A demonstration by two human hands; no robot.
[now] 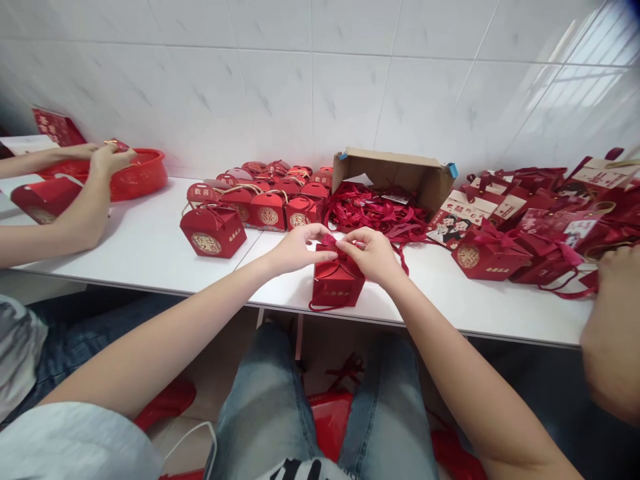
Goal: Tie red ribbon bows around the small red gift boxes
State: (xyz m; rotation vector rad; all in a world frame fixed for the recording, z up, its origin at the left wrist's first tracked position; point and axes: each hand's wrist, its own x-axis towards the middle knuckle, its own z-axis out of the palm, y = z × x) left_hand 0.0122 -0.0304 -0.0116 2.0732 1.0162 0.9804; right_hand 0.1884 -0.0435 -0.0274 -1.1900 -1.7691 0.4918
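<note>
A small red box point(338, 291) stands upright near the table's front edge, straight ahead of me. Above its top, my left hand point(303, 249) pinches a dark red ribbon point(329, 241) from the left. My right hand point(369, 253) closes its thumb and fingers on the same ribbon from the right. The two hands are close together, and the ribbon's middle shows between the fingertips. A loop of cord hangs down at the box's lower left. Part of the box top is hidden behind the fingers.
Several red boxes point(268, 211) stand at the back left, one point(213, 231) in front. A cardboard box point(390, 167) with red ribbons point(380, 212) is behind my hands. More boxes point(493, 253) crowd the right. People's arms reach in on both sides, near a red basin point(145, 180) at left.
</note>
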